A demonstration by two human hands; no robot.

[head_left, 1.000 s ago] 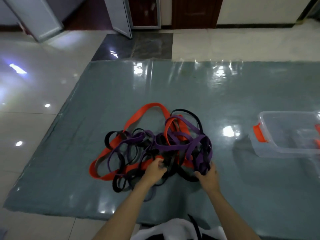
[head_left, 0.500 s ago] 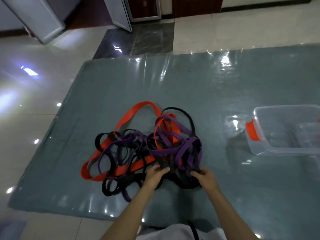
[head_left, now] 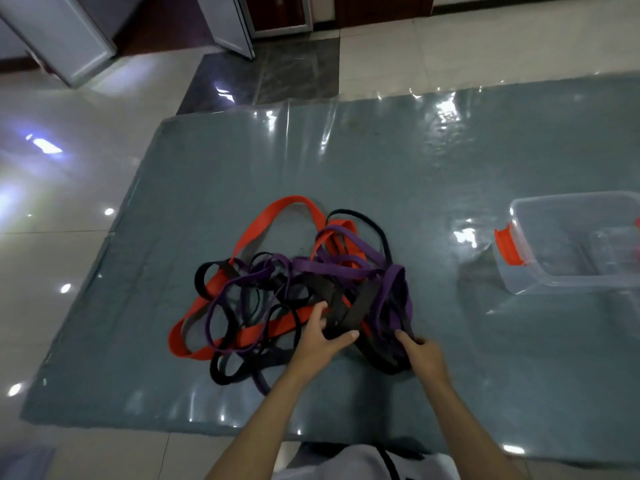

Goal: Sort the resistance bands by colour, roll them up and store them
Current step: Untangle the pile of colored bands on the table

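Bands: a tangled heap of orange, purple and black resistance bands (head_left: 298, 292) lay on the grey mat (head_left: 433, 188).
Left hand: the left hand (head_left: 317, 341) gripped a wide black band (head_left: 346, 313), fingers and thumb curled round it.
Right hand: the right hand (head_left: 420, 351) seemingly pinched dark strands at the heap's near right edge.
Box: a clear storage box (head_left: 568, 244) with orange latches stood well apart, to the right.

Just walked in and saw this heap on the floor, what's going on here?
A person is untangling a pile of resistance bands on a grey mat. The left hand grips a black band; the right hand grips bands at the pile's right edge. Orange, purple and black are all mixed, none rolled. A clear storage box waits to the right.
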